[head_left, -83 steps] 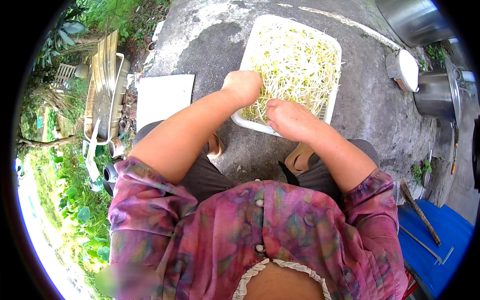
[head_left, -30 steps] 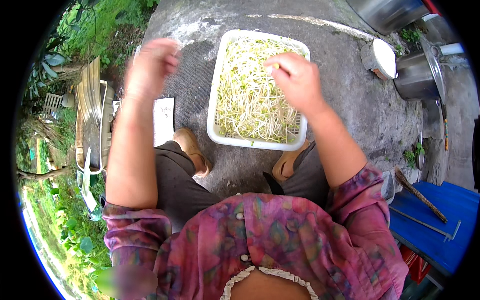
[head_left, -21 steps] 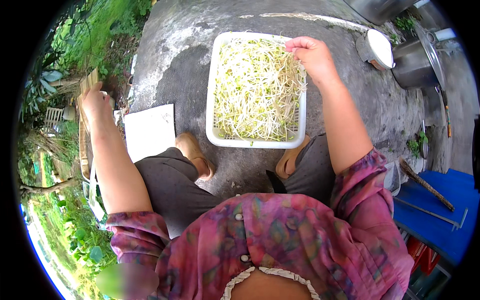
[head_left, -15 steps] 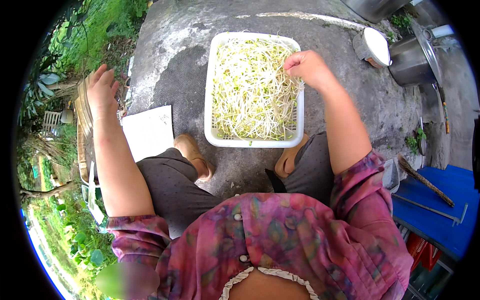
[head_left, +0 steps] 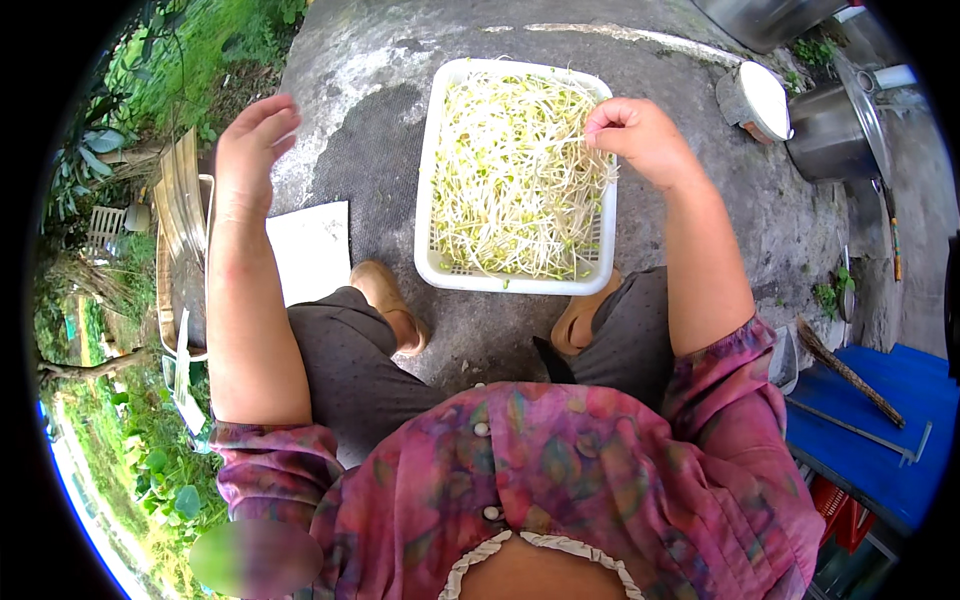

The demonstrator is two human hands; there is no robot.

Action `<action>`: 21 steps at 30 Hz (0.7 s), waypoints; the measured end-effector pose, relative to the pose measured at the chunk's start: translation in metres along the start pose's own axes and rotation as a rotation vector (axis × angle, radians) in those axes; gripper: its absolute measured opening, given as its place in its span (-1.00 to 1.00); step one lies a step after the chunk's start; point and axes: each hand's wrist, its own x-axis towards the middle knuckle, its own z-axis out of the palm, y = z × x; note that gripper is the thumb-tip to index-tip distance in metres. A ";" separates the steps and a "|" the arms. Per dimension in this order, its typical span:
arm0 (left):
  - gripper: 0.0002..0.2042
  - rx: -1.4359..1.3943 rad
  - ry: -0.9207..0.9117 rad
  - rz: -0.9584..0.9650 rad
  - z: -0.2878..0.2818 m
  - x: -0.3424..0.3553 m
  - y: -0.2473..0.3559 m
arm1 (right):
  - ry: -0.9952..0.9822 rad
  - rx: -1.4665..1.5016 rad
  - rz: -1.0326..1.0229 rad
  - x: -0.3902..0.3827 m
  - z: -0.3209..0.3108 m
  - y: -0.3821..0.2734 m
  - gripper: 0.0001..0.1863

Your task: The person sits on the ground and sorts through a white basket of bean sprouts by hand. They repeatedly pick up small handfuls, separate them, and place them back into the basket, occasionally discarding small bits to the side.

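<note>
A white plastic basket (head_left: 426,235) full of pale bean sprouts with small yellow-green heads (head_left: 515,170) sits on the concrete between my feet. My right hand (head_left: 645,145) is at the basket's upper right edge, thumb and forefinger pinched on some sprouts, with browner strands hanging just below. Raised out to the left of the basket is my left hand (head_left: 255,150), its curved fingers apart and holding nothing.
A white board (head_left: 308,255) lies left of the basket, beside a long beige tub (head_left: 180,290) with boards in it and greenery. At right stand a white-topped bucket (head_left: 762,100), steel pots (head_left: 830,130) and a blue board (head_left: 870,445) bearing a stick (head_left: 850,370).
Both hands have left the basket's near side since the earliest frame, my left going outward. In the last half second my left hand has risen rightward and my right shifted slightly right.
</note>
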 end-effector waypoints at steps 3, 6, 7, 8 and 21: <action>-0.74 0.164 -0.152 0.113 0.029 -0.015 0.009 | 0.044 0.027 -0.030 0.000 0.001 0.002 -0.95; -0.76 0.227 -0.264 0.192 0.055 -0.034 0.019 | 0.127 0.053 -0.011 0.000 0.003 0.000 -0.94; -0.78 0.220 -0.299 0.195 0.062 -0.040 0.020 | 0.147 0.119 -0.053 0.001 0.005 0.000 -0.95; -0.80 0.195 -0.338 0.173 0.071 -0.046 0.020 | 0.170 0.184 -0.097 0.001 0.006 0.001 -0.95; -0.81 -0.605 -0.760 -0.539 0.137 -0.089 0.012 | 0.312 -0.235 -0.755 -0.027 0.064 -0.041 -0.93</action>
